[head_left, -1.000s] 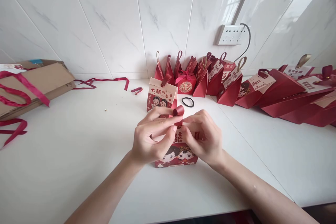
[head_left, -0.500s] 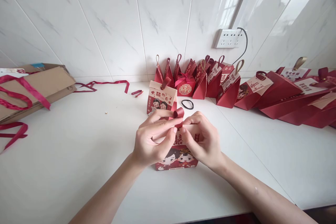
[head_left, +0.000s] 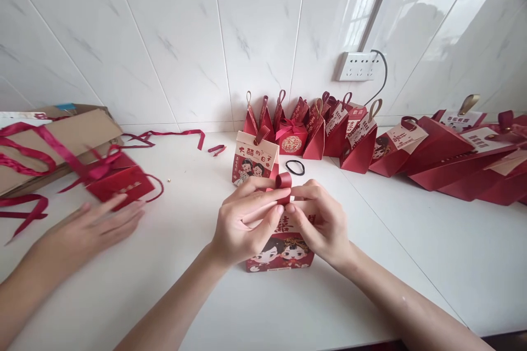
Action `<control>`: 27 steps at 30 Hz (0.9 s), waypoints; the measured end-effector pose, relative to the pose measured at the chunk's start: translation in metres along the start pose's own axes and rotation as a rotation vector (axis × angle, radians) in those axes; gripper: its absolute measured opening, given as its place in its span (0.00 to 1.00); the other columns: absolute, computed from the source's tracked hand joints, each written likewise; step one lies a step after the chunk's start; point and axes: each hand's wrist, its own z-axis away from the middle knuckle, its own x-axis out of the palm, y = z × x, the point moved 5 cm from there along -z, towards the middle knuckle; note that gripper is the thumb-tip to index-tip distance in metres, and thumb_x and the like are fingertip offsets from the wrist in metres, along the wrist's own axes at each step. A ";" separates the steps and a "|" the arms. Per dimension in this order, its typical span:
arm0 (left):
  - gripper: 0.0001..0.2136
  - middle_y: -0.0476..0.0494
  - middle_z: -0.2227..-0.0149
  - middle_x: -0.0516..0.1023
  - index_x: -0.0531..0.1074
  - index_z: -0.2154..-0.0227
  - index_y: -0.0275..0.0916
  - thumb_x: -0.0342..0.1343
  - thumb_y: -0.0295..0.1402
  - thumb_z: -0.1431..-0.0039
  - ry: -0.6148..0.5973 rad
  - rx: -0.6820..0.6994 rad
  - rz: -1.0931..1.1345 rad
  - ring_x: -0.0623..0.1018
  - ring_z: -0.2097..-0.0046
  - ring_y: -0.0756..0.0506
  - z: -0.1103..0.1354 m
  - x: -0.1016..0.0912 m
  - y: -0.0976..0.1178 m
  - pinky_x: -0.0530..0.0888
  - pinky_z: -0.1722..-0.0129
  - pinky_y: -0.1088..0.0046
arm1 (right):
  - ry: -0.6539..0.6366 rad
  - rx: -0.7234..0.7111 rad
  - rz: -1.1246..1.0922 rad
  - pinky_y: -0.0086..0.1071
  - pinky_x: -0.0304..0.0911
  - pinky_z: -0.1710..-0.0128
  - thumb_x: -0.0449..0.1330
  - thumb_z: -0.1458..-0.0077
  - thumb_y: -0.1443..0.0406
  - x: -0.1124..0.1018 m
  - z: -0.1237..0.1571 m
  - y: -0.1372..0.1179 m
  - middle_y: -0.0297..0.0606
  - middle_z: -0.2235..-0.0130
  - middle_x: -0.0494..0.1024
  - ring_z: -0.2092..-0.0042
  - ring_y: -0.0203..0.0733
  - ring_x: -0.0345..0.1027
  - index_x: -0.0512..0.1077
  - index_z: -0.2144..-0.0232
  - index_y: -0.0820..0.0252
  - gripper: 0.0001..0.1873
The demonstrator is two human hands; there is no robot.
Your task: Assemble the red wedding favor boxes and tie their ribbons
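In front of me a red and cream paper gift box (head_left: 280, 255), printed with two cartoon figures, stands upright on the table. A dark red strap (head_left: 284, 181) is bent into a loop at its top. My left hand (head_left: 251, 222) pinches this strap between thumb and fingers. From the other side, my right hand (head_left: 320, 224) has thumb and forefinger pressed together at the strap's lower part and the box's top edge. The fingers cover where strap and box meet. Just behind stands a similar box (head_left: 256, 156) with its strap loop up.
Another person's hand (head_left: 99, 225) is at the left beside a red box with a ribbon bow (head_left: 123, 178). Behind it lie a cardboard box (head_left: 78, 142) and red ribbons (head_left: 177, 132). Finished-looking red boxes (head_left: 358, 145) line the wall. A black hair tie (head_left: 295, 167) and loose strap (head_left: 217, 149) lie nearby.
Another person's hand and a red box with a ribbon bow have come into view at the left. My two hands keep nearly the same hold on the strap; the view has shifted slightly.
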 end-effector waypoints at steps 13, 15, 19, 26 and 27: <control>0.13 0.42 0.52 0.77 0.73 0.55 0.42 0.58 0.30 0.44 0.214 -0.313 0.052 0.79 0.54 0.44 -0.002 -0.024 -0.018 0.79 0.62 0.71 | -0.105 0.332 -0.257 0.30 0.64 0.71 0.53 0.42 0.63 0.000 0.000 0.023 0.34 0.70 0.72 0.70 0.37 0.68 0.64 0.65 0.58 0.04; 0.19 0.38 0.48 0.75 0.66 0.49 0.42 0.57 0.36 0.43 0.246 -0.412 0.199 0.79 0.54 0.41 0.000 -0.027 -0.028 0.79 0.61 0.68 | -0.027 0.467 -0.308 0.29 0.65 0.72 0.53 0.42 0.60 -0.002 -0.001 0.030 0.34 0.71 0.73 0.70 0.37 0.68 0.66 0.68 0.58 0.07; 0.24 0.35 0.43 0.70 0.63 0.46 0.40 0.56 0.44 0.44 0.083 -0.578 0.346 0.75 0.47 0.38 -0.001 -0.019 -0.038 0.76 0.51 0.61 | 0.241 0.653 -0.349 0.32 0.67 0.70 0.56 0.45 0.58 -0.013 0.000 0.040 0.35 0.68 0.76 0.68 0.40 0.70 0.68 0.67 0.58 0.09; 0.20 0.40 0.49 0.76 0.66 0.49 0.41 0.59 0.37 0.45 -0.309 -0.798 0.307 0.76 0.49 0.40 0.010 0.009 -0.039 0.75 0.50 0.61 | 0.369 0.698 -0.379 0.33 0.67 0.69 0.56 0.48 0.58 -0.021 0.002 0.045 0.34 0.69 0.74 0.69 0.40 0.68 0.67 0.71 0.58 0.09; 0.20 0.41 0.50 0.77 0.67 0.50 0.41 0.60 0.36 0.45 -0.301 -0.802 0.296 0.77 0.49 0.40 0.010 0.009 -0.039 0.75 0.50 0.61 | 0.368 0.685 -0.395 0.32 0.66 0.70 0.55 0.49 0.59 -0.021 0.002 0.046 0.33 0.70 0.73 0.70 0.39 0.67 0.67 0.71 0.58 0.08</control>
